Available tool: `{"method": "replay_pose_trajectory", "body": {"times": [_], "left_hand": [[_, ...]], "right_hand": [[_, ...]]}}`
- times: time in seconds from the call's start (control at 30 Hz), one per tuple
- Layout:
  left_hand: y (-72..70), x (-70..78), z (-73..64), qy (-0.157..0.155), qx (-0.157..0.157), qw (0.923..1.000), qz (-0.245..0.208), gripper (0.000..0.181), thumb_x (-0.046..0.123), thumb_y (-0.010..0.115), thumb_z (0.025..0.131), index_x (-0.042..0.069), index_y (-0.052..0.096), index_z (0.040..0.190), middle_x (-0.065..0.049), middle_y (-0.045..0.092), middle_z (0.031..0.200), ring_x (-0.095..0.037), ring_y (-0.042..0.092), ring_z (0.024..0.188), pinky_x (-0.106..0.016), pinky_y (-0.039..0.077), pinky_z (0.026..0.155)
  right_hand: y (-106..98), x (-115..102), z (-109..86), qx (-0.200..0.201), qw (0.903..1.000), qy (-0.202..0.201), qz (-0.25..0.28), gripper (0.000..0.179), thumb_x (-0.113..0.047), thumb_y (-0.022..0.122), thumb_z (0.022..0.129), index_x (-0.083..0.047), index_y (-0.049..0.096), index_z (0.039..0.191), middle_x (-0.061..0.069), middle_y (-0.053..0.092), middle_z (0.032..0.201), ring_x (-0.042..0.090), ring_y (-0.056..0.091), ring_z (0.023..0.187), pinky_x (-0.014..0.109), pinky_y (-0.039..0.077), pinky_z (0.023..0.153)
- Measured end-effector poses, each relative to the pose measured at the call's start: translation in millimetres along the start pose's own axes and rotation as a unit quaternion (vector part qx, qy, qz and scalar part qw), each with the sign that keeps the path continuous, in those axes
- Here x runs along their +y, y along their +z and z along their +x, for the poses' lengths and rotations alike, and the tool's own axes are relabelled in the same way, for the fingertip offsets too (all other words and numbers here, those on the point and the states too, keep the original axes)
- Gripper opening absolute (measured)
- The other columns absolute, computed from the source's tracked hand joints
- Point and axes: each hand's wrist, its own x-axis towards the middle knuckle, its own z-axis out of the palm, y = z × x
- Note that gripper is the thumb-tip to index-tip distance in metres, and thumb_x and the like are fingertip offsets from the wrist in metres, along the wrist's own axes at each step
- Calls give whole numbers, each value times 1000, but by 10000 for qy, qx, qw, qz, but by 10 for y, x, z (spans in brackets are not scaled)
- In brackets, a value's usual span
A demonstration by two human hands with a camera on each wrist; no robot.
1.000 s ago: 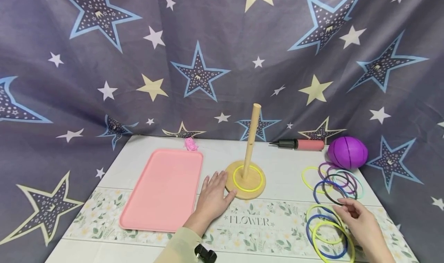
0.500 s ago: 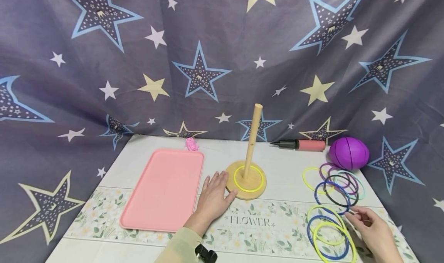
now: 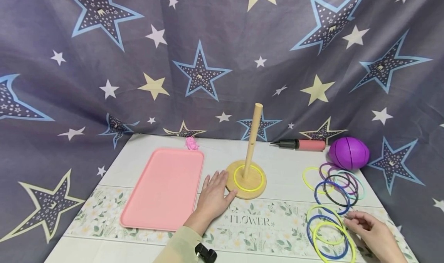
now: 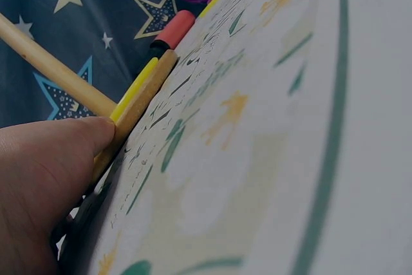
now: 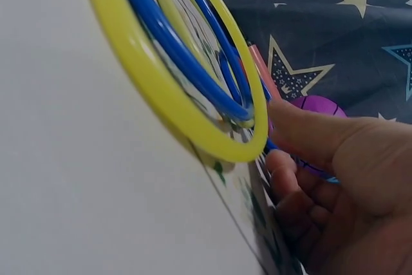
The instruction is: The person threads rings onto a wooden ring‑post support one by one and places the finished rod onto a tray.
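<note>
My left hand (image 3: 213,197) lies with fingers extended at the left edge of the round wooden base (image 3: 230,178), touching it; the thumb (image 4: 96,133) meets the base's rim in the left wrist view. An upright wooden peg (image 3: 252,139) rises from the base, and a yellow ring (image 3: 260,186) lies around its foot. On the right, my right hand (image 3: 371,230), fingers loosely bent, hovers beside a pile of rings. Closest to it are a yellow ring (image 5: 154,88) and a blue ring (image 5: 174,62). Thumb and fingers show a gap, with no ring gripped. Contact with the pile cannot be judged.
A pink tray (image 3: 163,190) lies left of my left hand. Behind it is a small pink toy (image 3: 191,143). At the back right are a red-and-black hand pump (image 3: 308,144) and a purple ball (image 3: 348,153). More rings, including a black ring (image 3: 354,186), overlap beyond my right hand.
My right hand has drawn back toward me and slightly right, away from the blue and black rings to beside the nearer yellow and blue ones. The left hand and the rings stay put.
</note>
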Motion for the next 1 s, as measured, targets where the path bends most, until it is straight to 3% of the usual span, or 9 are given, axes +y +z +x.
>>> {"method": "replay_pose_trajectory", "body": {"times": [0.3, 0.57, 0.73, 1.0], "left_hand": [[0, -4, -3, -2, 18, 10000, -12, 81, 56, 62, 109, 4, 44, 168, -15, 43, 174, -36, 31, 165, -59, 12, 136], [-14, 6, 2, 0, 35, 10000, -59, 80, 56, 62, 110, 4, 44, 168, -15, 43, 174, -37, 31, 165, -59, 12, 136], [-14, 9, 6, 7, 1, 10000, -27, 80, 56, 61, 110, 4, 44, 168, -15, 42, 174, -36, 30, 165, -59, 12, 136], [-14, 14, 4, 3, 13, 10000, -47, 81, 55, 62, 110, 3, 44, 168, -15, 42, 174, -37, 30, 165, -59, 12, 136]], "right_hand": [[14, -36, -27, -272, 9981, -460, -290, 56, -42, 74, 108, 5, 69, 139, 0, 73, 105, 13, 61, 83, 27, 54, 69], [9, -52, -32, -444, 9971, -550, -264, 54, -41, 73, 109, 3, 69, 140, 1, 75, 110, 12, 61, 84, 28, 54, 70], [21, -45, -56, -614, 9962, -609, -51, 49, -33, 74, 109, 5, 68, 140, 2, 71, 103, 12, 58, 81, 27, 53, 69], [57, -4, -86, -583, 9923, -1093, -37, 44, -28, 75, 108, 5, 69, 137, 1, 73, 104, 8, 62, 82, 26, 54, 69]]}}
